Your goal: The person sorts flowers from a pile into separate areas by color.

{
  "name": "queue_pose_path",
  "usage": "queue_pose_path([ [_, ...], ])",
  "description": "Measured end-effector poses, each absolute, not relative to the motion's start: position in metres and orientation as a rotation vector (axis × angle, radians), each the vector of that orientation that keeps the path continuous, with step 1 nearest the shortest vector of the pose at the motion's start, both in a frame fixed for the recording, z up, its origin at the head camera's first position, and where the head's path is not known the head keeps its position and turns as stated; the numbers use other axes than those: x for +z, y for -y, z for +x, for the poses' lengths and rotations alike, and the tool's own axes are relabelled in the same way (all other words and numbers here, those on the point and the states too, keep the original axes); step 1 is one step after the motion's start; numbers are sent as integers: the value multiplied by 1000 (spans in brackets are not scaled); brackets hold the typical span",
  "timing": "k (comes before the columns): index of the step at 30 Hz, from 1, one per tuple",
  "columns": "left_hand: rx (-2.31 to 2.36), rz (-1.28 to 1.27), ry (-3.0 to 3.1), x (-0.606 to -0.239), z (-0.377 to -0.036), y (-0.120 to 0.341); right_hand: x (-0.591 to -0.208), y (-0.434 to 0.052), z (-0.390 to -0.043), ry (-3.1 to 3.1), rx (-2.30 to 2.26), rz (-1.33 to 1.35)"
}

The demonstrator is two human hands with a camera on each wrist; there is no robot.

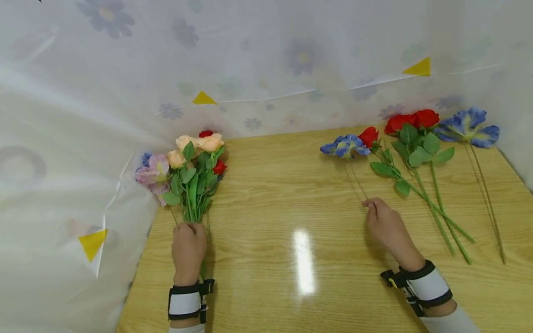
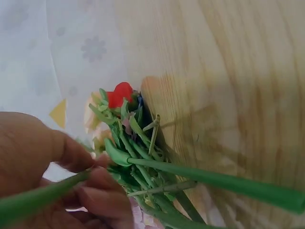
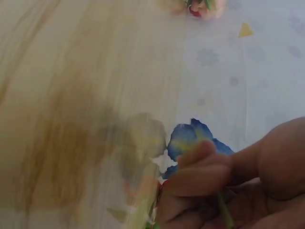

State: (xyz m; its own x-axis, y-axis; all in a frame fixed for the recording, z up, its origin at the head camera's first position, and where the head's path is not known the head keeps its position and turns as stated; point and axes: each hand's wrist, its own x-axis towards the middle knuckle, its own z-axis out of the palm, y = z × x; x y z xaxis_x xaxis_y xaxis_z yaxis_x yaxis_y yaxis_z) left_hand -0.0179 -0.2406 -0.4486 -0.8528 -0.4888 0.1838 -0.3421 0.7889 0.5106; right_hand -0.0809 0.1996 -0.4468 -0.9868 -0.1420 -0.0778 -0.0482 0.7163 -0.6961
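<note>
At the left of the table, my left hand [image 1: 189,249] pinches a green stem [image 2: 47,193] at the lower part of a bunch of flowers. The bunch has peach roses [image 1: 210,142], a pink-purple flower [image 1: 155,173], red roses [image 1: 219,167] and green leaves. More stems of the bunch [image 2: 147,167] lie beside the fingers in the left wrist view. My right hand [image 1: 389,226] pinches the thin stem of a blue flower [image 1: 344,146] between thumb and fingers. That bloom overlaps a red rose [image 1: 368,137] in the head view; the right wrist view shows it partly behind the fingers.
On the right of the wooden table [image 1: 270,194] lie several red roses [image 1: 425,119] with crossed stems. Another blue flower [image 1: 469,128] lies farther right. A patterned white sheet [image 1: 266,51] rises behind and at the left, with yellow triangles [image 1: 418,67] on it.
</note>
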Motion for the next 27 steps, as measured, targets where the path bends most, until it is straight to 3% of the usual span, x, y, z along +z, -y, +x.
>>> queue_pose_path([
  [27, -908, 612, 2244, -436, -26, 221, -463, -215, -85, -2797, -976, -115],
])
